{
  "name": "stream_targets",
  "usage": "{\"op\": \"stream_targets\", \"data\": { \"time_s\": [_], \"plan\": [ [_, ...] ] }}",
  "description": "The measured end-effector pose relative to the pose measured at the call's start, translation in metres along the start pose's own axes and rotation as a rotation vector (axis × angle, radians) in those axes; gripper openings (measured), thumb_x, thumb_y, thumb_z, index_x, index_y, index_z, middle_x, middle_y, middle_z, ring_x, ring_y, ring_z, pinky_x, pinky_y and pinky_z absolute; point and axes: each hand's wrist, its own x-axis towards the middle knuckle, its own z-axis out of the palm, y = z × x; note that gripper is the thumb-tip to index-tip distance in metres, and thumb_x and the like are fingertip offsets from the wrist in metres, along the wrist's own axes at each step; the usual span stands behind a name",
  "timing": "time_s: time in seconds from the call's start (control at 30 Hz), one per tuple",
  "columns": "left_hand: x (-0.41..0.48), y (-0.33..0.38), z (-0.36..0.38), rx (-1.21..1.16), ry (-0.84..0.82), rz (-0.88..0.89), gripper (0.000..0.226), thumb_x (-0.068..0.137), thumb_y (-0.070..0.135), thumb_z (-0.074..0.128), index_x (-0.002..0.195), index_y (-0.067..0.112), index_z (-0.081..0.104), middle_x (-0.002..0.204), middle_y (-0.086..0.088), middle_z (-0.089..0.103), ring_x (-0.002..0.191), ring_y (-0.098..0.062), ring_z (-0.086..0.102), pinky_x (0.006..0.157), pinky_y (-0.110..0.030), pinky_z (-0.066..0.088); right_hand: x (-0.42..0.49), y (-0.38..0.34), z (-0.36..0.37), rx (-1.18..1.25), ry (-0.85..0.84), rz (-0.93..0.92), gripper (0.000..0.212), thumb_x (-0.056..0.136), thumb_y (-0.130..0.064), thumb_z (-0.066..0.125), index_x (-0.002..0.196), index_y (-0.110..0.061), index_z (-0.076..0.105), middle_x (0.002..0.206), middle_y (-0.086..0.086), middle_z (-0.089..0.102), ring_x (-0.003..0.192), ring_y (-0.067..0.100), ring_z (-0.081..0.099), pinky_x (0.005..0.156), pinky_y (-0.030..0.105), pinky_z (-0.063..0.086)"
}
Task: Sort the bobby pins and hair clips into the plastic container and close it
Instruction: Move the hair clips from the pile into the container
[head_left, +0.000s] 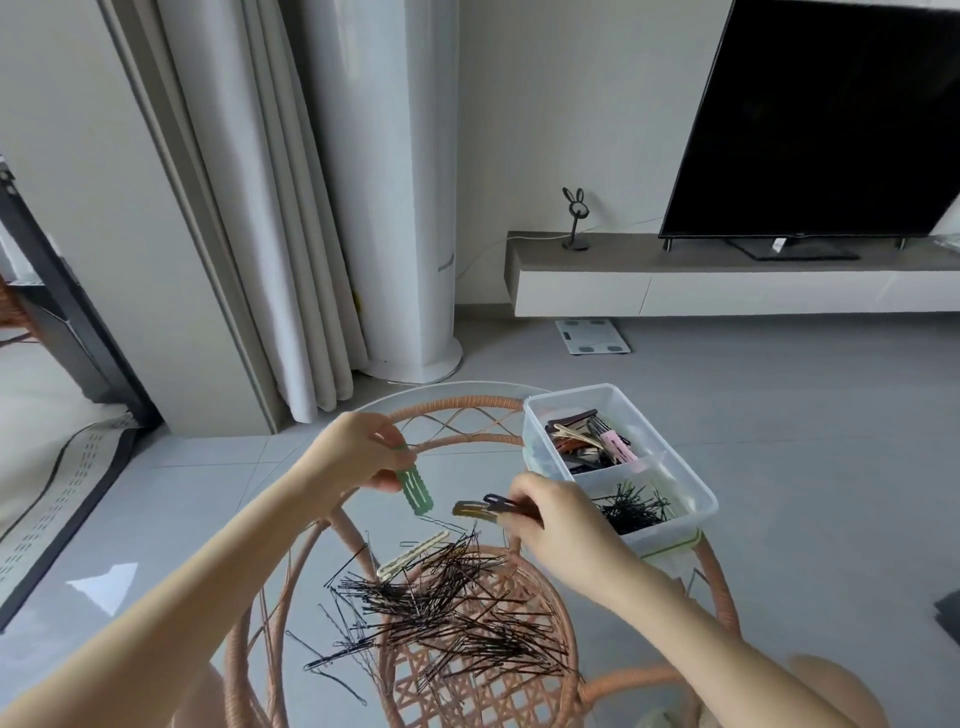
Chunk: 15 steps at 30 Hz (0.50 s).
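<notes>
A clear plastic container (698, 486) stands open at the right of a round glass table top (270, 509). Its far compartment holds several hair clips (592, 441), its near one black bobby pins (636, 509). A big pile of black bobby pins (447, 608) lies on the glass in front of me, with a cream clip (413, 556) at its far edge. My left hand (358, 457) pinches a green hair clip (414, 491) above the glass. My right hand (550, 525) grips dark and brown hair clips (480, 509) just left of the container.
A rattan frame (457, 410) shows under the glass. Beyond are a curtain (260, 208), a white tower unit (395, 182), a floor scale (592, 336), and a TV (821, 119) on a low shelf (727, 275). A green-edged lid (670, 548) peeks out beneath the container.
</notes>
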Motion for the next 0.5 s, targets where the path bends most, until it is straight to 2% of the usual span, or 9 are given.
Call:
{"op": "stream_targets", "data": {
  "time_s": [0.07, 0.1, 0.17, 0.2, 0.27, 0.33, 0.37, 0.43, 0.5],
  "plan": [
    [-0.001, 0.014, 0.009, -0.107, -0.015, 0.025, 0.014, 0.078, -0.002, 0.068, 0.088, -0.007, 0.06, 0.085, -0.02, 0.07, 0.061, -0.021, 0.071, 0.059, -0.021, 0.06, -0.002, 0.01, -0.025, -0.015, 0.109, 0.02, 0.008, 0.088, -0.019, 0.058, 0.084, -0.013, 0.056, 0.074, -0.002, 0.062, 0.058, 0.005, 0.051, 0.053, 0.019, 0.037],
    [0.0, 0.022, 0.016, -0.142, -0.029, 0.045, 0.011, 0.078, -0.003, 0.067, 0.086, -0.007, 0.06, 0.083, -0.02, 0.069, 0.057, -0.017, 0.07, 0.055, -0.018, 0.058, 0.0, 0.017, -0.038, -0.049, 0.177, 0.039, 0.006, 0.088, -0.018, 0.057, 0.083, -0.015, 0.057, 0.071, -0.004, 0.058, 0.056, 0.005, 0.047, 0.05, 0.02, 0.034],
    [0.005, 0.043, 0.036, -0.158, -0.056, 0.094, 0.009, 0.078, -0.004, 0.068, 0.078, -0.002, 0.059, 0.082, -0.02, 0.068, 0.06, -0.019, 0.069, 0.056, -0.02, 0.059, 0.009, 0.037, -0.063, -0.151, 0.315, 0.117, 0.009, 0.088, -0.015, 0.056, 0.079, -0.012, 0.059, 0.068, -0.001, 0.053, 0.06, 0.017, 0.045, 0.052, 0.03, 0.028],
    [0.008, 0.053, 0.048, -0.159, -0.063, 0.121, 0.011, 0.078, -0.004, 0.068, 0.075, 0.001, 0.058, 0.082, -0.019, 0.068, 0.065, -0.023, 0.07, 0.061, -0.023, 0.06, 0.017, 0.046, -0.073, -0.197, 0.363, 0.163, 0.012, 0.088, -0.013, 0.055, 0.077, -0.008, 0.059, 0.067, 0.002, 0.052, 0.063, 0.022, 0.045, 0.054, 0.031, 0.027],
    [0.018, 0.072, 0.072, -0.136, -0.069, 0.184, 0.014, 0.077, -0.004, 0.068, 0.071, 0.005, 0.058, 0.078, -0.016, 0.068, 0.066, -0.025, 0.07, 0.066, -0.028, 0.061, 0.034, 0.061, -0.084, -0.251, 0.393, 0.248, 0.018, 0.088, -0.012, 0.053, 0.071, -0.007, 0.054, 0.066, 0.007, 0.052, 0.065, 0.026, 0.046, 0.053, 0.03, 0.027],
    [0.028, 0.088, 0.096, -0.049, -0.068, 0.267, 0.016, 0.077, -0.001, 0.068, 0.068, 0.009, 0.059, 0.075, -0.012, 0.068, 0.059, -0.018, 0.066, 0.067, -0.027, 0.06, 0.052, 0.074, -0.088, -0.248, 0.345, 0.297, 0.018, 0.088, -0.011, 0.052, 0.071, -0.008, 0.055, 0.069, 0.009, 0.055, 0.067, 0.027, 0.049, 0.048, 0.03, 0.031],
    [0.033, 0.094, 0.105, 0.023, -0.072, 0.312, 0.015, 0.076, 0.001, 0.068, 0.068, 0.011, 0.061, 0.075, -0.01, 0.069, 0.059, -0.015, 0.064, 0.069, -0.027, 0.058, 0.06, 0.079, -0.088, -0.229, 0.291, 0.308, 0.016, 0.088, -0.011, 0.053, 0.076, -0.005, 0.061, 0.075, 0.012, 0.06, 0.072, 0.028, 0.054, 0.052, 0.029, 0.039],
    [0.04, 0.1, 0.114, 0.221, -0.074, 0.391, 0.005, 0.078, 0.008, 0.068, 0.081, 0.009, 0.07, 0.09, -0.007, 0.072, 0.077, -0.018, 0.065, 0.08, -0.028, 0.051, 0.069, 0.085, -0.085, -0.179, 0.174, 0.302, 0.02, 0.087, -0.013, 0.057, 0.102, -0.004, 0.067, 0.1, 0.015, 0.068, 0.092, 0.03, 0.061, 0.077, 0.035, 0.051],
    [0.043, 0.097, 0.112, 0.34, -0.058, 0.42, 0.018, 0.082, 0.012, 0.064, 0.098, 0.009, 0.07, 0.109, -0.005, 0.07, 0.101, -0.02, 0.063, 0.089, -0.027, 0.046, 0.068, 0.082, -0.082, -0.217, 0.161, 0.28, 0.031, 0.089, -0.015, 0.056, 0.118, -0.004, 0.06, 0.117, 0.016, 0.064, 0.108, 0.031, 0.058, 0.093, 0.036, 0.046]
  ]
}}
